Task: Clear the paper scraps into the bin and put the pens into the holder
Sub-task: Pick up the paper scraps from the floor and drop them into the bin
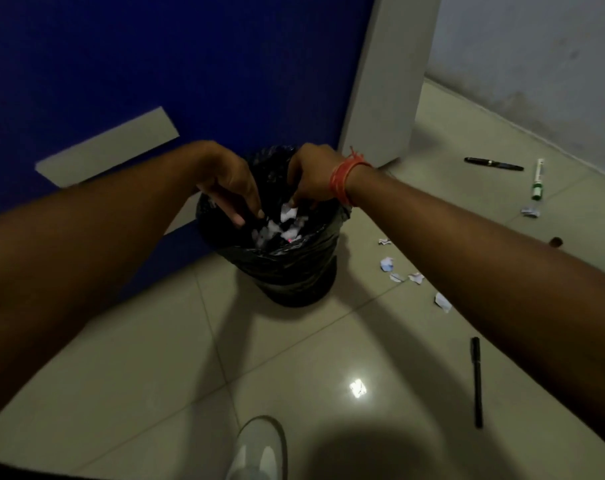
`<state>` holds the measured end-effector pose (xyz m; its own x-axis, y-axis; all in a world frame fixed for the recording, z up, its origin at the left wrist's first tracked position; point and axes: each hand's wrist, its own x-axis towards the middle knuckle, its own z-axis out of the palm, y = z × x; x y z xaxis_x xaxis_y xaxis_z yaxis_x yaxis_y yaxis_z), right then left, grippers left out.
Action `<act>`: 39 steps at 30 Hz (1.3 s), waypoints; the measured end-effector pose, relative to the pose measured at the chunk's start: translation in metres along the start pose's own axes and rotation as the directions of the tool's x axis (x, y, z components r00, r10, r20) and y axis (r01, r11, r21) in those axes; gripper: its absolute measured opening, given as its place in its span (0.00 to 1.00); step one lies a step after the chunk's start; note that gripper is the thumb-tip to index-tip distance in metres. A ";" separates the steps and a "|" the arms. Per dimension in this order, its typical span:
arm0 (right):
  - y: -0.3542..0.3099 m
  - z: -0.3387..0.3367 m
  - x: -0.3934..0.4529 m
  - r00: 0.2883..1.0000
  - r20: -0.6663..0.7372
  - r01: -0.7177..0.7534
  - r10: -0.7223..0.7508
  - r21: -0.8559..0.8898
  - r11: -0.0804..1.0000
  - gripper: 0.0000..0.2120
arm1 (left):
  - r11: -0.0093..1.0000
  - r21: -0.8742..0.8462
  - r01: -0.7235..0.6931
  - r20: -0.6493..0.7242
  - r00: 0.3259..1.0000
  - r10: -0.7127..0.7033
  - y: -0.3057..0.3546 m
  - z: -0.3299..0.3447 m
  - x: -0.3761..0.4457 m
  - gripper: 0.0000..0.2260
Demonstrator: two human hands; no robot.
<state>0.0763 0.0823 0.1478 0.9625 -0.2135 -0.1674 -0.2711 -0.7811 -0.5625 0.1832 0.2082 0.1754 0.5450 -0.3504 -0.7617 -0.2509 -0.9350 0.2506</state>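
A black bin (287, 271) lined with a black bag stands on the floor against a blue wall. White paper scraps (283, 226) lie inside it. Both hands hang over its mouth, fingers pointing down. My left hand (230, 183) has its fingers spread with nothing in them. My right hand (313, 176) wears red threads at the wrist; its fingertips touch a white scrap (289, 213) just below them. Several scraps (403, 275) lie on the floor right of the bin. A black pen (477, 382), another black pen (493, 163) and a green-capped white marker (538, 180) also lie there.
Pale glossy floor tiles (155, 358) surround the bin. A grey pillar (387, 81) rises behind it, with a grey wall at the far right. My white shoe (259, 452) is at the bottom edge. A small dark object (556, 242) lies beside my right forearm.
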 end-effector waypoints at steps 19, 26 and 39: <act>0.263 0.037 -0.128 0.761 0.191 -0.630 0.620 -0.009 0.777 0.35 | 0.715 0.621 -0.323 0.198 0.946 0.255 0.209 0.171 0.076 0.20; 0.285 0.097 -0.126 0.864 0.108 -0.473 0.492 -0.166 0.865 0.47 | 0.563 0.797 -0.216 0.055 0.956 0.289 0.179 0.222 0.162 0.62; 0.295 0.109 -0.098 0.894 -0.196 -0.386 0.403 0.121 0.915 0.06 | 0.721 0.603 -0.341 0.038 0.916 0.401 0.169 0.221 0.203 0.14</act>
<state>-0.0992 -0.0630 -0.0903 0.7535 -0.6205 -0.2176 -0.6204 -0.5613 -0.5477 0.0741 -0.0089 -0.0687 0.3681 -0.6933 -0.6196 -0.8490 -0.5223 0.0799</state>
